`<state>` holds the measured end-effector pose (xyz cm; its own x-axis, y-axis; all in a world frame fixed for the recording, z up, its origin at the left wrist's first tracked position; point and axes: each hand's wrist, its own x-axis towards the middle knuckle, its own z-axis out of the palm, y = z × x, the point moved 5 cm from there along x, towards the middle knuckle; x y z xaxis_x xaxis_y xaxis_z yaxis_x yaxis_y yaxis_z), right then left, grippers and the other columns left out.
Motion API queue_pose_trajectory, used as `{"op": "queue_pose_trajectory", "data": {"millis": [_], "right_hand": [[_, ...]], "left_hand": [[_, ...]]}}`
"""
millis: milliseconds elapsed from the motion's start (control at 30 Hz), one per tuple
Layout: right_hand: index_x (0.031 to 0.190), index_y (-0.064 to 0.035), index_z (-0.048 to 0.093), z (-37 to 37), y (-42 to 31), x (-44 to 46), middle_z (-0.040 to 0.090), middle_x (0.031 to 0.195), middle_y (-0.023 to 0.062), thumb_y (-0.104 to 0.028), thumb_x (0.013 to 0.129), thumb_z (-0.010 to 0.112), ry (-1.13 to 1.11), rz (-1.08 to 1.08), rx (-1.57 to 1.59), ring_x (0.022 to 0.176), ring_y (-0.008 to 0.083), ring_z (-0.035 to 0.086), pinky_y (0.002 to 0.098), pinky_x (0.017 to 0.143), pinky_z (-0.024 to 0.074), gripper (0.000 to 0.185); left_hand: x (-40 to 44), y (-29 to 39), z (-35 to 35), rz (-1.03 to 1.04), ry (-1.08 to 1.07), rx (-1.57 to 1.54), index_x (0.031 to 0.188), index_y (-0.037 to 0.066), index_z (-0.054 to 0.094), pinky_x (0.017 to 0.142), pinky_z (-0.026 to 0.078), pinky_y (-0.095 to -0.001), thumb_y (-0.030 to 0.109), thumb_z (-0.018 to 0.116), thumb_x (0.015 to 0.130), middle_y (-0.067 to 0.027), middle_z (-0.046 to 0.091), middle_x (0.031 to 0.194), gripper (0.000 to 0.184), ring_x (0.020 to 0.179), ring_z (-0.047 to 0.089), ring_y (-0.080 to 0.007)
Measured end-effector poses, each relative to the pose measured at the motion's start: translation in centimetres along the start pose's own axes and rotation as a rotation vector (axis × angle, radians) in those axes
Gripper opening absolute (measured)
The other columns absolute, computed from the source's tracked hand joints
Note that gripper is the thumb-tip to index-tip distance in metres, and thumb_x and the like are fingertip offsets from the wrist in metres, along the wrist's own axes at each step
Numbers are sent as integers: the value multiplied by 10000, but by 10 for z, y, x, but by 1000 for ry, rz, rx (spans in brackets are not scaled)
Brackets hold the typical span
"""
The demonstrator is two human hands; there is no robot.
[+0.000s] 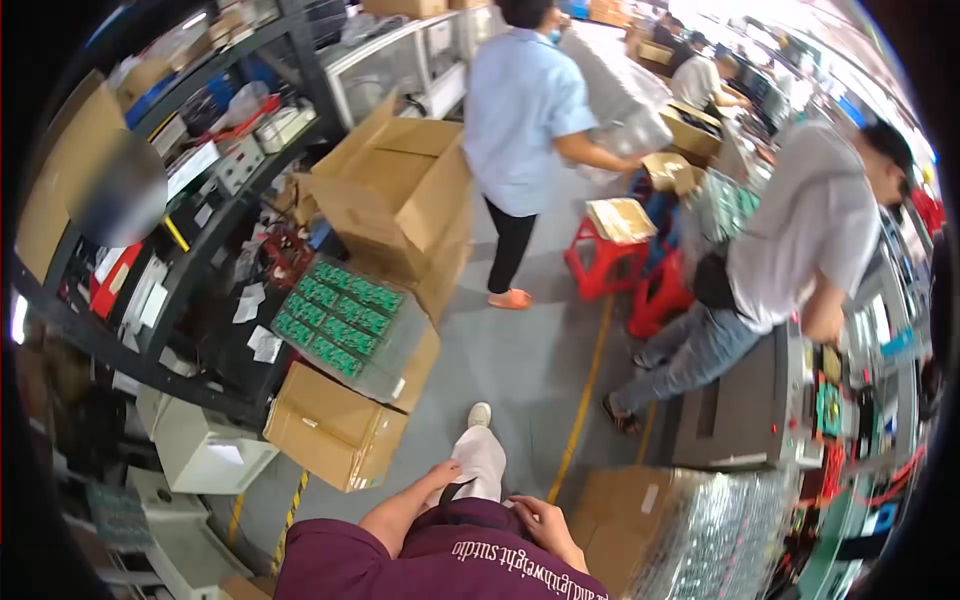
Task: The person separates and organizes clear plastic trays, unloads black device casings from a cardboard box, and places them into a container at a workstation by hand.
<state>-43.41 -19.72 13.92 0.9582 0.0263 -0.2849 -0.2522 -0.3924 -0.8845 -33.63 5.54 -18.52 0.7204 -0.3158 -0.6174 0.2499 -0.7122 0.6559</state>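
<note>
My left hand (440, 476) is at my left thigh, just in front of the hem of my maroon shirt (420, 565). Its fingers curl inward beside a dark strap-like piece (460, 490); whether they grip it is hidden. At the right side of my waist, my right hand (541, 520) rests against the light trousers (483, 462), fingers loosely bent and apart, with no object visible in it. Ahead on the left, green circuit boards (340, 318) lie in rows in a clear tray (408, 335) on a cardboard box (330, 420). Neither hand touches them.
Dark shelving (215, 75) with equipment lines the left. An open carton (395, 165) stands ahead. One person in blue (520, 110) carries a wrapped bundle (615, 85); another (800, 220) leans over a machine at right. Red stools (605, 260) and a stack of clear trays (720, 530) flank the aisle (530, 370).
</note>
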Motion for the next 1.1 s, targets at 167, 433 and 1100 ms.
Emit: {"op": "queue_pose_trajectory", "data": {"millis": [167,433,1100], "right_hand": [[1021,-81,639,-31,19,81,655,867,145,-200,866,557,32,90,-14,790,285,640,342,715,491,212],[966,-86,651,-80,38,237,648,882,161,-235,844,571,158,112,-367,823,309,637,357,706,503,208],[922,-75,625,-306,-36,675,629,815,169,-194,832,539,-70,-333,-652,773,366,599,460,661,479,172]], "left_hand": [[40,28,-55,-111,-39,-145,1130,72,579,883,431,-361,333,537,821,-161,596,1108,406,1028,566,-284],[168,107,-232,102,221,-94,1158,53,550,881,444,-355,286,586,850,-130,613,1069,388,997,573,-220],[396,281,-572,-86,1499,-380,1154,22,512,797,464,-388,191,577,757,-212,606,1003,437,936,592,-337]]}}
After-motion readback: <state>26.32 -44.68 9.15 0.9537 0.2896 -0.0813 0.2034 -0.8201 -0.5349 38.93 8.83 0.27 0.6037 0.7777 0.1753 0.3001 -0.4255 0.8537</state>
